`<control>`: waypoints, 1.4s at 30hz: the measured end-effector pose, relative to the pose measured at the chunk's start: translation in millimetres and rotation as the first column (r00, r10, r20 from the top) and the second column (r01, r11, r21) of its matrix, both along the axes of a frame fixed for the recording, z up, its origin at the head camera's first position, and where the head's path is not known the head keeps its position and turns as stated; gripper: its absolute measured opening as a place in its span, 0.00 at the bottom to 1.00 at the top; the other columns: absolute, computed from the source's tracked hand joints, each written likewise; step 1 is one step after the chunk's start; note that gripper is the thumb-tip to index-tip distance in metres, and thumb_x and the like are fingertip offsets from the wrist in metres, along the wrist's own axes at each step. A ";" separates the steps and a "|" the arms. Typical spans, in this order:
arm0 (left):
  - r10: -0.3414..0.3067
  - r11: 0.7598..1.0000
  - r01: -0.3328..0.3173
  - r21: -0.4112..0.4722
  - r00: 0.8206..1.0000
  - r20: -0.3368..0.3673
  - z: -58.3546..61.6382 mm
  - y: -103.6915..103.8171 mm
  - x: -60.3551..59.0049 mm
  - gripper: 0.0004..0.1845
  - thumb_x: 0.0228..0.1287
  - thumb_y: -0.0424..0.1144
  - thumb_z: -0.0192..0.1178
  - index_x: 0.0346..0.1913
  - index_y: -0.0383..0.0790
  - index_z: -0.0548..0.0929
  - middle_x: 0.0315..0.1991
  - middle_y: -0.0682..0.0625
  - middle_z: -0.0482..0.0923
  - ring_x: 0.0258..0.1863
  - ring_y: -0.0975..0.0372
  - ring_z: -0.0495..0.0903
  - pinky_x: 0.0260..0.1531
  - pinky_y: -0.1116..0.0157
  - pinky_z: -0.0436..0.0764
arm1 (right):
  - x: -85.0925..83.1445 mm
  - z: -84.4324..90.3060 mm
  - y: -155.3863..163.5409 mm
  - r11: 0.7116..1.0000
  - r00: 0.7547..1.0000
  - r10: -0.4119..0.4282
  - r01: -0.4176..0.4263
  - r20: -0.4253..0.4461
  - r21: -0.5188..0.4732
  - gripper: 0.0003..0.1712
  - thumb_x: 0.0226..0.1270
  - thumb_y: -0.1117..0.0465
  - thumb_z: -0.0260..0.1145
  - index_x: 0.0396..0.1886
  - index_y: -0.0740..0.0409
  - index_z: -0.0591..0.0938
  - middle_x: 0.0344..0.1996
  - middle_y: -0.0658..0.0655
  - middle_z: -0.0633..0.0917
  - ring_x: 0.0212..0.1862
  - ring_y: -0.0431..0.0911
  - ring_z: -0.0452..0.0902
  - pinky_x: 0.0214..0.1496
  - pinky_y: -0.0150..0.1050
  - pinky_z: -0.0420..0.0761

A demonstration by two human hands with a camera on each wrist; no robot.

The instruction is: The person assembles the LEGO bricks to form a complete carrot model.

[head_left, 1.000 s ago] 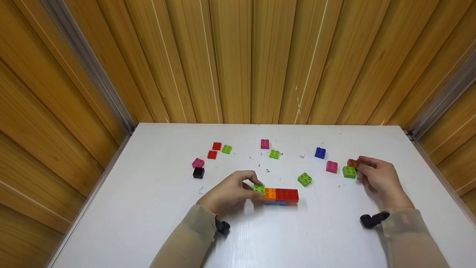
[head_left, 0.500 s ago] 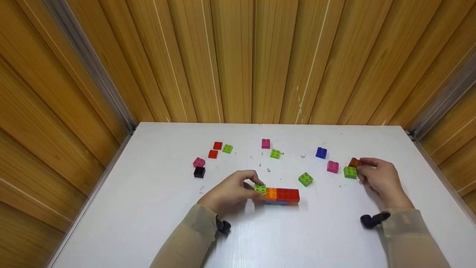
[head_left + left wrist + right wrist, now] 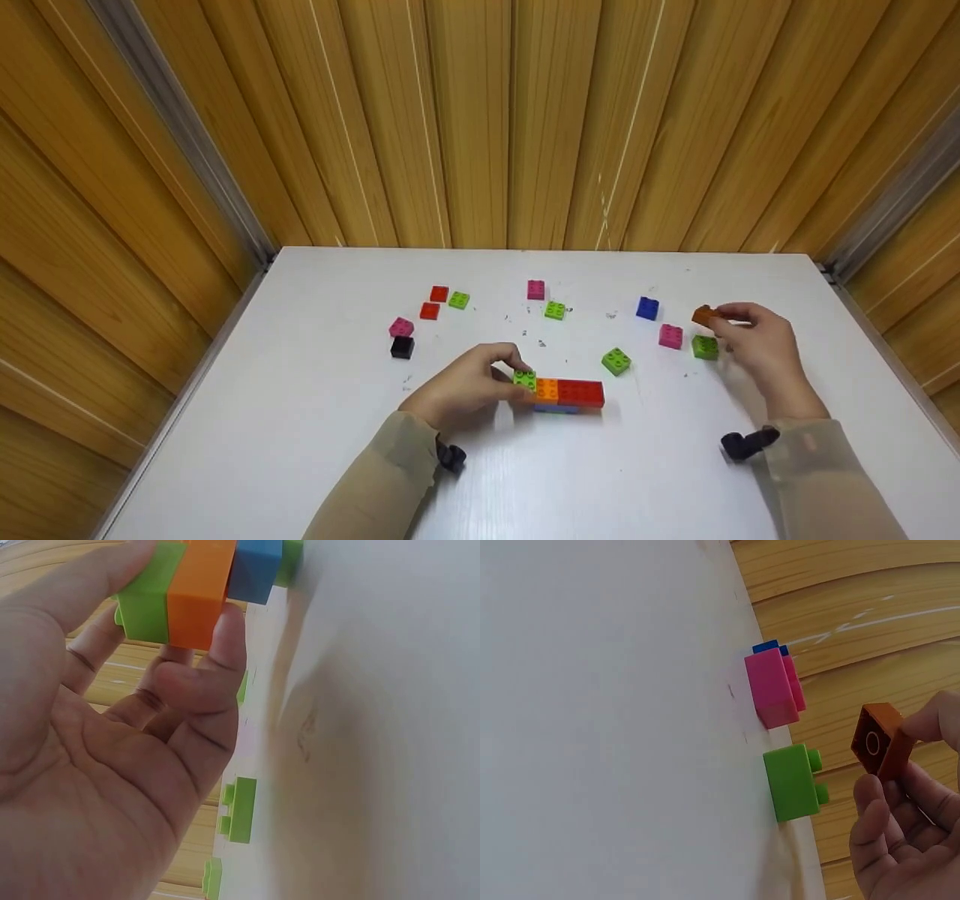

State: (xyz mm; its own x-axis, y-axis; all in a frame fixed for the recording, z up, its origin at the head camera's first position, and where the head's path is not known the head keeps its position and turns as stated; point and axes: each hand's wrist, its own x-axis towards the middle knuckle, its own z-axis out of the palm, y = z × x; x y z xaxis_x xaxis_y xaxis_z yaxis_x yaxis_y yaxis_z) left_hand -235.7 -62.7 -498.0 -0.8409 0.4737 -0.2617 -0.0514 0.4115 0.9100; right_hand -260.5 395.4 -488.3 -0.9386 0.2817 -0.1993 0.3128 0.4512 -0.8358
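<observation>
The left hand grips the green-and-orange end of a joined stack. The right hand pinches a brown brick off the table, at the stack's two o'clock; only the right wrist view shows its hollow, ringed underside. Around it: green brick at six o'clock, pink brick at eight, blue brick at nine. The table's dark specks seem too small to make out.

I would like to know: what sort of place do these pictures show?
It looks like a small indoor booth, though its purpose is uncertain. Wood-patterned panels stand close behind and beside a white table, and a metal strip runs along the left corner where panels meet.
</observation>
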 end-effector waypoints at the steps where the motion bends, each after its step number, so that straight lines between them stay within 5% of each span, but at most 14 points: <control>1: -0.002 1.000 0.002 -0.001 1.000 -0.004 -0.3 0.1 -0.1 0.14 0.64 0.53 0.85 0.46 0.61 0.91 0.61 0.64 0.88 0.56 0.56 0.88 0.72 0.45 0.78 | 0.2 0.7 -2.8 1.000 1.000 0.008 -0.008 -0.006 -0.008 0.36 0.88 0.46 0.64 0.84 0.59 0.72 0.81 0.68 0.74 0.66 0.54 0.77 0.51 0.24 0.85; 4: -0.012 1.000 0.012 -0.003 1.000 -0.022 -1.0 -0.2 -0.3 0.13 0.64 0.53 0.84 0.46 0.60 0.91 0.61 0.64 0.88 0.56 0.56 0.88 0.73 0.45 0.79 | 1.4 2.8 -11.4 0.999 0.998 0.045 -0.046 -0.032 -0.027 0.34 0.88 0.48 0.65 0.82 0.59 0.73 0.79 0.67 0.76 0.69 0.52 0.78 0.53 0.21 0.85; 12: -0.021 0.999 0.022 0.044 0.999 -0.030 -1.5 -1.2 0.2 0.13 0.65 0.49 0.84 0.46 0.57 0.90 0.59 0.61 0.89 0.52 0.56 0.90 0.66 0.50 0.78 | 6.3 6.8 -36.4 0.982 0.975 0.181 -0.186 -0.131 -0.031 0.29 0.85 0.55 0.71 0.76 0.64 0.78 0.61 0.53 0.86 0.55 0.36 0.80 0.56 0.23 0.85; 19: -0.029 0.999 0.029 0.020 0.999 -0.029 -0.4 -1.8 0.1 0.13 0.65 0.51 0.84 0.46 0.59 0.89 0.58 0.62 0.89 0.53 0.56 0.89 0.66 0.49 0.77 | 10.2 4.2 -52.3 0.950 0.942 0.295 -0.307 -0.161 -0.053 0.29 0.84 0.59 0.71 0.77 0.66 0.78 0.64 0.59 0.86 0.56 0.36 0.82 0.58 0.23 0.86; 28: -0.024 0.998 0.024 0.050 1.000 -0.005 0.4 -1.7 0.8 0.13 0.65 0.48 0.84 0.46 0.56 0.89 0.59 0.61 0.89 0.53 0.56 0.90 0.69 0.46 0.77 | 17.6 4.2 -71.2 0.885 0.871 0.442 -0.462 -0.214 -0.055 0.22 0.76 0.68 0.75 0.65 0.71 0.85 0.58 0.65 0.90 0.52 0.37 0.86 0.55 0.27 0.87; 35: -0.023 0.999 0.024 0.034 1.000 -0.019 0.9 -1.8 1.5 0.13 0.66 0.50 0.84 0.47 0.58 0.89 0.59 0.62 0.89 0.53 0.56 0.90 0.70 0.46 0.77 | 22.2 0.3 -83.8 0.793 0.780 0.587 -0.608 -0.220 -0.041 0.19 0.73 0.69 0.75 0.60 0.71 0.86 0.56 0.68 0.90 0.54 0.42 0.87 0.55 0.29 0.88; 42: -0.024 1.000 0.024 0.014 0.999 -0.041 1.5 -1.4 0.7 0.13 0.65 0.50 0.84 0.46 0.58 0.89 0.60 0.62 0.89 0.53 0.57 0.90 0.65 0.50 0.79 | 25.5 -2.4 -93.3 0.733 0.726 0.671 -0.680 -0.154 -0.017 0.18 0.72 0.67 0.77 0.59 0.64 0.88 0.57 0.65 0.90 0.54 0.48 0.87 0.57 0.31 0.89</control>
